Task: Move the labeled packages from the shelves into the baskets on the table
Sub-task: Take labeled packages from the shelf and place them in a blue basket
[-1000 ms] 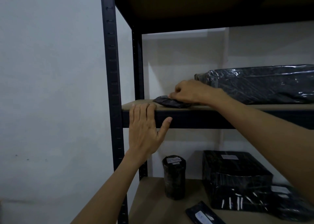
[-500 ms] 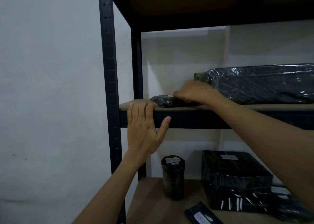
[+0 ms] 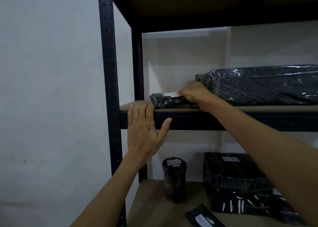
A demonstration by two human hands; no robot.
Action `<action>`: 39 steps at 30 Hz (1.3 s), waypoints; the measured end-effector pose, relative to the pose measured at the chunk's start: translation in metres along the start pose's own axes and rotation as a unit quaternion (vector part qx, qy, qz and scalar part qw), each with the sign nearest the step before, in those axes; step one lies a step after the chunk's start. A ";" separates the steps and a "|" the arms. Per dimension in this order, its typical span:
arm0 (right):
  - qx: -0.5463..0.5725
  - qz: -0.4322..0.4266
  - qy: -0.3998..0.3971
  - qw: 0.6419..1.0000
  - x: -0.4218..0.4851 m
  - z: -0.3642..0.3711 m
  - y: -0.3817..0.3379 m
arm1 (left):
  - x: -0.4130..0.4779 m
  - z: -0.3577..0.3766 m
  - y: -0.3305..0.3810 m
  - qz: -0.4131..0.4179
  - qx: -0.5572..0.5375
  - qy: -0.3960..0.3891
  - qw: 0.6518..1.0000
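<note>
A small flat black package (image 3: 166, 100) with a white label on top lies at the left end of the middle shelf (image 3: 249, 108). My right hand (image 3: 196, 94) grips its right end, fingers curled over it, and tilts its label side towards me. My left hand (image 3: 145, 128) rests flat against the shelf's dark front rail, fingers straight and their tips on the board's edge, just left of the package. No basket is in view.
A long black wrapped package (image 3: 261, 84) fills the middle shelf's right side, right behind my right hand. On the lower shelf stand a black cylinder (image 3: 174, 178), a large black box (image 3: 240, 183) and a flat labeled pouch (image 3: 204, 218). Black uprights (image 3: 109, 89) and a wall bound the left.
My right hand has tightened on the small package and tipped it up, so its white label now shows. My left hand has stayed on the shelf rail.
</note>
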State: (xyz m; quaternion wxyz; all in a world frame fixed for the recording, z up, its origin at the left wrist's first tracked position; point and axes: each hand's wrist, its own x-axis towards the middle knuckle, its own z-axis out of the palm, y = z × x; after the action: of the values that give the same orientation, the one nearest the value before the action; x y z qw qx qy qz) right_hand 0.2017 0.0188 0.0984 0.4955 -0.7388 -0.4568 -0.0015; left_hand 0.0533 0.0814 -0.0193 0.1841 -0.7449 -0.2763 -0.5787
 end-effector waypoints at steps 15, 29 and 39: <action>0.320 -0.131 0.033 0.938 -0.034 -0.034 0.027 | 0.000 -0.001 0.000 0.004 -0.007 -0.002 1.000; 0.270 -0.153 -0.013 0.951 -0.059 -0.042 0.018 | -0.001 -0.011 -0.001 0.014 -0.009 -0.039 0.999; 0.373 -0.113 0.010 0.921 -0.155 -0.062 0.043 | -0.088 -0.061 0.030 -0.032 -0.181 -0.140 0.973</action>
State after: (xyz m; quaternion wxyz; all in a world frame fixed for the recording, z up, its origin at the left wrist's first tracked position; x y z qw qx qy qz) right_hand 0.1684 -0.1350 0.0284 0.7358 -0.4442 -0.5002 0.1055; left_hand 0.0102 0.0042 -0.0873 -0.0130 -0.8304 -0.2136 -0.5145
